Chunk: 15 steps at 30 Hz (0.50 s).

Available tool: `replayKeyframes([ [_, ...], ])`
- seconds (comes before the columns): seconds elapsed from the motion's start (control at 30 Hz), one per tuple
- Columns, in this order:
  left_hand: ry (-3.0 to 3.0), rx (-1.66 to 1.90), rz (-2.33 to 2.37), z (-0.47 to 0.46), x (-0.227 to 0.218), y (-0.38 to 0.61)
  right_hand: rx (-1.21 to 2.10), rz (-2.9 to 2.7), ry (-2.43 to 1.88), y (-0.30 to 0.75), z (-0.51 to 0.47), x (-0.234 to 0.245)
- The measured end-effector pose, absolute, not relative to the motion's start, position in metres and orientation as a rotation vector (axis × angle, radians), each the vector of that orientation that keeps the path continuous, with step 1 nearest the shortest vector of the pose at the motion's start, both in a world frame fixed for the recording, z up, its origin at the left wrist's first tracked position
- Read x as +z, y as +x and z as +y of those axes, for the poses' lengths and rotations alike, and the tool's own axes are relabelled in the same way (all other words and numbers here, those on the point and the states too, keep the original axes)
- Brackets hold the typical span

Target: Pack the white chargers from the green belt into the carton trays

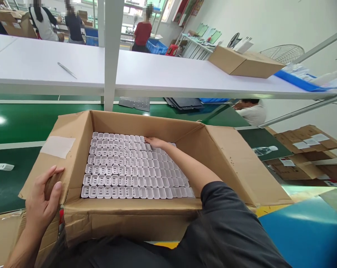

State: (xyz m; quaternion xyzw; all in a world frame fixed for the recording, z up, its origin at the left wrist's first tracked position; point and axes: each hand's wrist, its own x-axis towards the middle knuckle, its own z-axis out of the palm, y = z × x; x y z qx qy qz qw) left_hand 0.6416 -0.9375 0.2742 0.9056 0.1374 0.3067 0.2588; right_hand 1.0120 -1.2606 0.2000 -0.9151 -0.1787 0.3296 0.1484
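Note:
A large open cardboard box [132, 221] stands before me. Neat rows of small white plastic housings [122, 171] with slots in their ends fill its bottom. My right hand [155, 143] reaches inside to the far row, its fingers closed at the last white housing [142, 139] on that row's right end. My forearm hides part of the rows behind it. At the box's left side, my left hand [42, 199] rests against the left flap [55, 149], with thumb and fingers apart and nothing between them.
One loose white housing [4, 167] lies on the green bench [23, 123] at left. Tweezers [67, 70] lie on the white shelf [162, 70] above. A plastic bottle [264, 150] lies right of the box. A carton [245, 63] and a blue tray [305, 80] sit on the shelf. Several people work beyond.

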Motion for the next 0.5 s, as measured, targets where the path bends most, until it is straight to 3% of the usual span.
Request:
replayKeyframes([
  [0.3, 2.428, 0.819, 0.294, -0.932, 0.265, 0.640, 0.990, -0.451, -2.660, 0.998, -1.267, 0.203],
  [0.5, 2.605, 0.817, 0.091, -0.934, 0.278, 0.639, 0.816, -0.661, -2.826, 0.984, -1.251, 0.213],
])
